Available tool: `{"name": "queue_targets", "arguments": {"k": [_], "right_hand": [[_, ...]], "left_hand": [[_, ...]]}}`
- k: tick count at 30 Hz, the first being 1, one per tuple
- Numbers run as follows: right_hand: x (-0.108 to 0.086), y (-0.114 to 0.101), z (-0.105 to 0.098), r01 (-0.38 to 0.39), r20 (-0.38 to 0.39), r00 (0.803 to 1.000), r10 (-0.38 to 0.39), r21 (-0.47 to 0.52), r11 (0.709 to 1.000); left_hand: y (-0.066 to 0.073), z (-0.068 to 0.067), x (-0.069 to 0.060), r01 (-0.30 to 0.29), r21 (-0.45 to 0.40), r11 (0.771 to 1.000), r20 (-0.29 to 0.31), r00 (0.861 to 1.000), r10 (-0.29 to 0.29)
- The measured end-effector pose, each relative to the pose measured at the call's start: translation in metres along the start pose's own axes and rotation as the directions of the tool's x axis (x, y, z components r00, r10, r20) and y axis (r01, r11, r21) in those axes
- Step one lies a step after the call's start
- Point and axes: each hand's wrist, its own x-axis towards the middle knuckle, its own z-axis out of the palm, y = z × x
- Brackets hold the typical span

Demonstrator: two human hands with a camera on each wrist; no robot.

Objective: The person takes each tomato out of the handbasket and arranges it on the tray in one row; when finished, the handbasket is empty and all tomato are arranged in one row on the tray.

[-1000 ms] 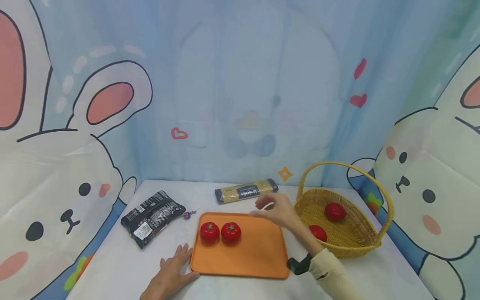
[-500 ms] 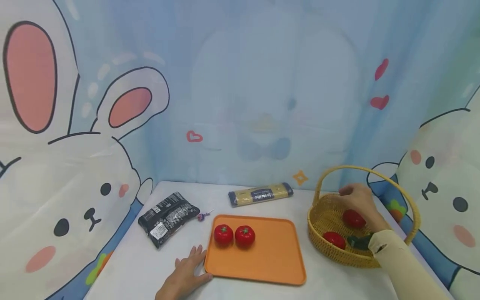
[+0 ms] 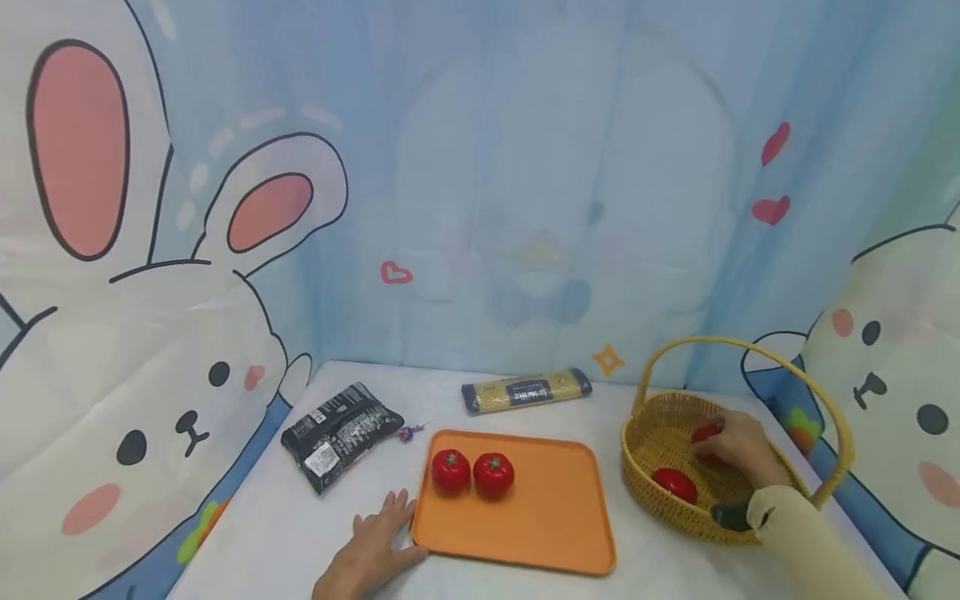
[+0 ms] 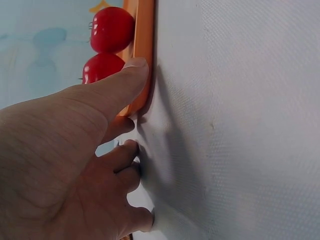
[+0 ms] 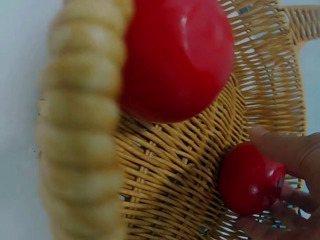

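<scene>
In the head view my right hand (image 3: pixel 741 447) is inside the wicker basket (image 3: pixel 647 483), its thumb and fingers round a red tomato (image 5: pixel 247 179). The right wrist view shows the thumb on one side of it and fingertips on the other. A second tomato (image 3: pixel 675 483) lies in the basket nearer the front. My left hand (image 3: pixel 371 546) rests on the table at the left of the orange tray (image 3: pixel 547 517), fingers spread, its thumb (image 4: pixel 122 82) touching the tray's rim. On the tray two tomatoes, one left (image 3: pixel 450 472) and one right (image 3: pixel 493 476), sit side by side.
A black snack packet (image 3: pixel 341 435) lies left of the tray, with a small wrapped lollipop (image 3: pixel 408 432) beside it. A pasta packet (image 3: pixel 527 392) lies behind the tray. The basket's tall handle (image 3: pixel 750 343) arches over its opening.
My right hand has moved from above the tray's back edge rightward into the basket, then down onto the rear tomato. The left hand stays by the tray. The head view has shifted slightly.
</scene>
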Motion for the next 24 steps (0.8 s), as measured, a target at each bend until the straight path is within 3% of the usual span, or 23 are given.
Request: {"name": "queue_targets", "arguments": {"k": [5,9,12,14,19,24], "right_hand": [[-0.002,-0.007,0.002,-0.079,0.075,0.994,0.076,0.045,0.996],[-0.008,-0.01,0.0,-0.141,0.07,0.988,0.135,0.081,0.987],[-0.01,-0.009,0.004,-0.15,0.058,0.988,0.145,0.097,0.984],[-0.012,-0.007,0.006,-0.161,0.068,0.986,0.154,0.112,0.981],[-0.011,-0.008,0.004,-0.187,0.161,0.974,0.161,0.158,0.97],[-0.007,-0.016,-0.001,-0.15,0.16,0.978,0.135,0.087,0.985]], "left_hand": [[0.002,-0.001,-0.002,0.02,-0.011,1.0,-0.002,1.0,-0.02],[0.005,0.001,-0.001,0.049,-0.006,0.999,0.014,0.999,-0.049],[0.005,0.003,-0.003,0.065,-0.012,0.998,0.017,0.998,-0.065],[0.003,0.005,-0.005,0.042,-0.021,0.999,0.01,0.999,-0.042],[0.003,0.006,-0.006,-0.004,-0.033,0.999,-0.005,1.0,0.004],[0.005,0.002,-0.008,0.014,-0.023,1.0,-0.012,1.0,-0.014]]}}
